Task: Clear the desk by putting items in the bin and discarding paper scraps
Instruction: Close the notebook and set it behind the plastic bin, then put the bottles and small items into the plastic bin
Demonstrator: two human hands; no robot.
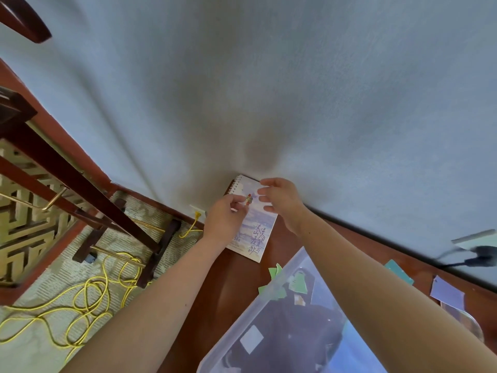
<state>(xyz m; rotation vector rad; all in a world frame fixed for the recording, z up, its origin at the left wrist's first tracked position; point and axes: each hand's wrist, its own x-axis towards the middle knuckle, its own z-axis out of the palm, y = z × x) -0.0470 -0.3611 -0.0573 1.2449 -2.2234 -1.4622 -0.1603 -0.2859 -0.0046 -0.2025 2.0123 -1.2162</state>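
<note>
- The clear bin [231, 335] is sitting nearest, toward the table's near edge.
- The left hand [224, 216] is pinching a small red-and-white item [248, 199] over the notebook [255, 232].
- The notebook is lying at the table's far left corner, its long axis pointing back toward the bin.
- The right hand [282, 203] is hovering just beside the item, fingers spread, gripping nothing.

The fingers [236, 205] pinch a red-and-white small piece [248, 199]. Beneath them the notebook [258, 224] is pale lavender-blue with purple script, on a reddish-brown desk [234, 281] with green scraps [274, 271].
</note>
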